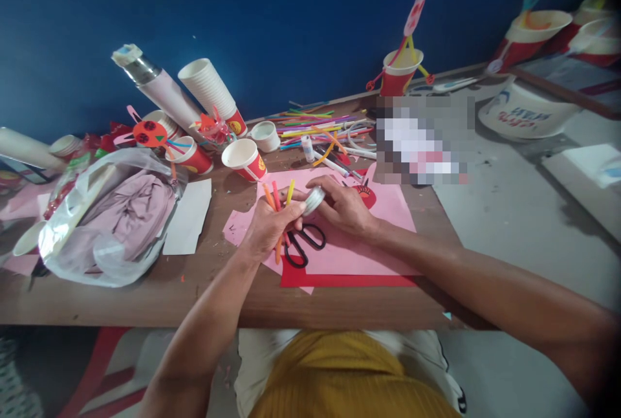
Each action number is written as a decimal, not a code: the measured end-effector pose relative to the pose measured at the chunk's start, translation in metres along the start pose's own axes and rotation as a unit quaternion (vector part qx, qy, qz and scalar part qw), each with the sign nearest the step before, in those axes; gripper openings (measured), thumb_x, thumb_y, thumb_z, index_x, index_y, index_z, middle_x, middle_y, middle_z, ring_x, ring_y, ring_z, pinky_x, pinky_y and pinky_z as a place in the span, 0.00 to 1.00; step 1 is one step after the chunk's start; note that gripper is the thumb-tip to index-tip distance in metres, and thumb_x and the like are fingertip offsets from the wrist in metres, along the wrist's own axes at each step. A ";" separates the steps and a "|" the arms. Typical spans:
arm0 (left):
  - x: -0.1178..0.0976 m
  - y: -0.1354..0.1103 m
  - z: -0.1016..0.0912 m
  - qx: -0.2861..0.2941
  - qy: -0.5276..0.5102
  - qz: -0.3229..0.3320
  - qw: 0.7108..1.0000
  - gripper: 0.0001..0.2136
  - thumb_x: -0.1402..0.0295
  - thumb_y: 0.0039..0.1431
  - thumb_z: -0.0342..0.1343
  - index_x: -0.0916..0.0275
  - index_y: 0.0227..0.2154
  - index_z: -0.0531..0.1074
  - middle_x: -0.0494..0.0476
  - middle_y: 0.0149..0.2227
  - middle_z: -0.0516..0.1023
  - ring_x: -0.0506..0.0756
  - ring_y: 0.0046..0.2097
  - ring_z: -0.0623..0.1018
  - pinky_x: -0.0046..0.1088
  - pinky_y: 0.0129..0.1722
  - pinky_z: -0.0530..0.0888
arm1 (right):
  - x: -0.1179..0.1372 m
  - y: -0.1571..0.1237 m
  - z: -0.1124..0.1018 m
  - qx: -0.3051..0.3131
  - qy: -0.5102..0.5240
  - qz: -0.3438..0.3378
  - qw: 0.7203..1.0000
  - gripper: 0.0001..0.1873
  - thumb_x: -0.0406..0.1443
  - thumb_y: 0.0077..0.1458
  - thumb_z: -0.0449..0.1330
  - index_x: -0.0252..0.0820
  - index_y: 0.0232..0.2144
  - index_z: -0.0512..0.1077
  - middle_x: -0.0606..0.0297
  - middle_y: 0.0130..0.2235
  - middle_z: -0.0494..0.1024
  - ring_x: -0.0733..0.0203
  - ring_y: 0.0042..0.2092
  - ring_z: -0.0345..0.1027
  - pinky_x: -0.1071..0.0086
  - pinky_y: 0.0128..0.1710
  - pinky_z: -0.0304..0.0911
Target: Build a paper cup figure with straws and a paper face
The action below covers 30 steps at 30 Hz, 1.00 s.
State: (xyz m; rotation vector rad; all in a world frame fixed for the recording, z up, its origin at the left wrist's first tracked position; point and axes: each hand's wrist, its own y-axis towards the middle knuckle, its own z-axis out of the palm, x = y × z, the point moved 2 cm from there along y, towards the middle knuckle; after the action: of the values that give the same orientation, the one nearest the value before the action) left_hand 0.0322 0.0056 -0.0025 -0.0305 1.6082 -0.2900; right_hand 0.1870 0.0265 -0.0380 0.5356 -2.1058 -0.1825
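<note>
My left hand (272,224) is closed around several thin coloured sticks that look like straws: an orange straw (268,195), a pinkish-red one (276,194) and a yellow one (290,191). Its thumb and fingertips also touch a small whitish roll of tape (314,200). From the other side, my right hand (347,209) grips that roll with curled fingers. Just below the hands lie scissors with black handles (317,237), on pink paper (359,253) with red paper (349,280) under it. A red paper face (365,195) rests beyond my right hand.
Loose coloured straws (325,125) lie at the back by a white glue stick (307,149). Red and white paper cups (245,160) stand left of them, near a stacked column of cups (208,91). A plastic bag (114,224) sits left; a paper puppet cup (400,72) stands behind.
</note>
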 end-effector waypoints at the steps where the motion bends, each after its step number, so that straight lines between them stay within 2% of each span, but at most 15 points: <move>1: 0.000 0.000 0.000 -0.001 0.002 -0.001 1.000 0.09 0.66 0.47 0.58 0.64 0.32 0.72 0.47 0.16 0.69 0.45 0.18 0.68 0.17 0.16 0.64 | 0.000 0.000 0.000 0.001 -0.007 -0.003 1.000 0.13 0.36 0.55 0.50 0.41 0.43 0.65 0.64 0.31 0.74 0.63 0.28 0.65 0.72 0.29 0.55; 10: 0.001 0.000 0.000 -0.010 0.051 0.005 0.999 0.09 0.64 0.46 0.60 0.63 0.28 0.70 0.45 0.16 0.65 0.44 0.17 0.64 0.18 0.15 0.62 | 0.007 -0.004 -0.002 -0.016 -0.096 -0.005 0.995 0.11 0.39 0.54 0.52 0.40 0.38 0.67 0.66 0.26 0.74 0.64 0.24 0.64 0.74 0.24 0.49; 14: 0.003 0.000 0.000 0.003 0.035 0.014 0.999 0.07 0.66 0.45 0.59 0.64 0.25 0.69 0.45 0.18 0.64 0.44 0.18 0.64 0.19 0.17 0.61 | 0.008 -0.005 -0.001 -0.031 -0.147 -0.036 0.988 0.13 0.42 0.54 0.51 0.40 0.36 0.67 0.67 0.25 0.74 0.65 0.22 0.63 0.73 0.22 0.45; 18: 0.008 0.002 -0.003 0.019 -0.001 0.004 1.000 0.04 0.70 0.43 0.57 0.64 0.24 0.69 0.46 0.19 0.64 0.44 0.19 0.63 0.19 0.17 0.61 | 0.008 -0.007 0.001 -0.023 -0.153 -0.045 0.987 0.15 0.43 0.55 0.48 0.40 0.37 0.67 0.67 0.23 0.73 0.66 0.21 0.60 0.73 0.22 0.43; 25: 0.009 0.004 -0.004 0.038 -0.060 -0.014 0.997 0.05 0.73 0.40 0.52 0.64 0.24 0.69 0.46 0.17 0.64 0.44 0.17 0.63 0.19 0.14 0.59 | 0.007 -0.004 0.000 0.012 -0.073 -0.012 0.997 0.11 0.41 0.54 0.50 0.40 0.35 0.65 0.66 0.24 0.69 0.66 0.22 0.58 0.73 0.23 0.47; 30: 0.004 0.004 0.000 0.054 -0.096 0.010 0.994 0.06 0.72 0.43 0.54 0.65 0.27 0.69 0.46 0.18 0.65 0.44 0.17 0.64 0.18 0.14 0.56 | 0.004 -0.001 0.002 -0.003 0.122 0.014 0.992 0.05 0.36 0.53 0.50 0.41 0.33 0.62 0.69 0.26 0.67 0.66 0.26 0.59 0.73 0.26 0.53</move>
State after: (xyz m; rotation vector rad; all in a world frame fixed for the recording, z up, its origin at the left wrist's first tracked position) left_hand 0.0326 0.0092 -0.0070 0.0395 1.3990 -0.3468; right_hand 0.1839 0.0243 -0.0365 0.4973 -1.8731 -0.1014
